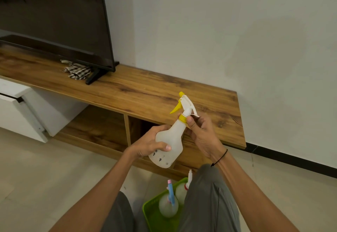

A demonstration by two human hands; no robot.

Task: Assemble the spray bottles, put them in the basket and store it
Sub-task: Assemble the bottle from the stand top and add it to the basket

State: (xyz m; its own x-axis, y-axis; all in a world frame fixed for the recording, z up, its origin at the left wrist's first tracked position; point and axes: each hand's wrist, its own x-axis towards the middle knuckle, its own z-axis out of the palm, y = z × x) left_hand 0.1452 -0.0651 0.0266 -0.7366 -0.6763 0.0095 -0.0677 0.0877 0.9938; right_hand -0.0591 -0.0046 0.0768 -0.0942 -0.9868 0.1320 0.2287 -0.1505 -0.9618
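Note:
A translucent white spray bottle [170, 140] with a yellow-and-white trigger head [183, 104] is held tilted in front of the wooden TV stand. My left hand [151, 143] grips the bottle's body. My right hand [198, 133] pinches the yellow collar at the neck. Down between my knees sits a green basket [149, 213]. In it stands a bottle with a blue and pink sprayer [168, 204] and another with a white and red sprayer [182, 190].
The wooden TV stand [145, 93] runs along the white wall, with open shelves [96, 127] below and a white drawer unit [20, 109] at left. A black TV [54, 18] and a checked cloth [77, 71] rest on top. The floor is pale tile.

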